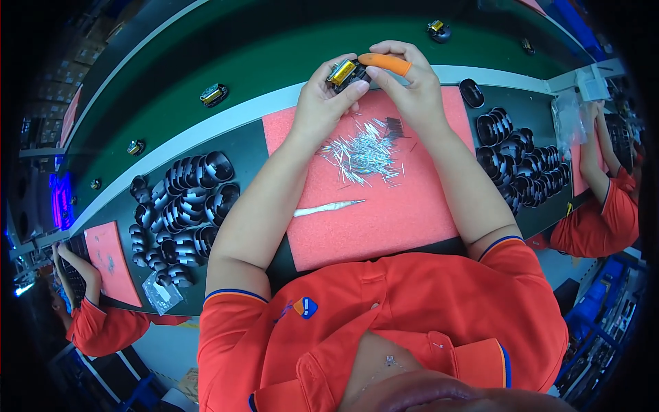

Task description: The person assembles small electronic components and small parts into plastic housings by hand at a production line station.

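Yellow-topped unit (343,71) partly hidden by fingers (351,93)

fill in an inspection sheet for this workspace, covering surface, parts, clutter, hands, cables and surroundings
Surface: pink foam mat on a dark bench.
Job's things: gold-and-black assembly at the hands; loose thin silver pins heaped on the mat.
Clutter: white pointed tool on the mat; black curved shells grouped left and right; clear plastic bag at left.
Hands: left hand holds the assembly; right hand, with orange finger cover, has fingers against its right end.
Cables: nothing seen.
Surroundings: green strip carrying similar assemblies; red-shirted co-workers on both sides.
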Action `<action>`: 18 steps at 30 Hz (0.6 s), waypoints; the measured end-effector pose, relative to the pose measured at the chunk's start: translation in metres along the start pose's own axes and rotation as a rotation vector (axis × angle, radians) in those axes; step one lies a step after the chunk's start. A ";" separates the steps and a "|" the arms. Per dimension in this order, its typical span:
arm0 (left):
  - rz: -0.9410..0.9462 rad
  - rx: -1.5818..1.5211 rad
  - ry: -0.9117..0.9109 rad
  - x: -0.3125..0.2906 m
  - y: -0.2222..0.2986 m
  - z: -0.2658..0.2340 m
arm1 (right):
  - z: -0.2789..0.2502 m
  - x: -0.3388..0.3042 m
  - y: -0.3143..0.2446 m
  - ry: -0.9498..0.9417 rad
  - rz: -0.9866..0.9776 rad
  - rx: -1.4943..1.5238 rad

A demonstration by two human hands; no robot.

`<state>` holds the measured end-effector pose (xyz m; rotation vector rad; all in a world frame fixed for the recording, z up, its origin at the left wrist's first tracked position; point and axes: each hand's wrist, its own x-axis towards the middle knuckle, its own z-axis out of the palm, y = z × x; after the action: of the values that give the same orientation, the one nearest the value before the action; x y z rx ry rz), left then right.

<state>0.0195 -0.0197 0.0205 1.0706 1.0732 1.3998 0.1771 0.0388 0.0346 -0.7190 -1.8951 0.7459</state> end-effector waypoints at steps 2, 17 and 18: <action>0.004 -0.003 0.008 0.000 -0.001 0.000 | 0.001 0.000 0.000 0.014 -0.028 0.017; 0.203 0.074 0.082 0.005 -0.018 -0.001 | 0.010 -0.005 -0.008 -0.045 0.069 0.093; 0.197 0.103 0.115 0.004 -0.016 0.000 | 0.012 -0.006 -0.008 -0.035 0.059 0.073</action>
<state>0.0223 -0.0145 0.0054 1.2091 1.1580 1.5929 0.1672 0.0271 0.0333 -0.7231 -1.8751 0.8660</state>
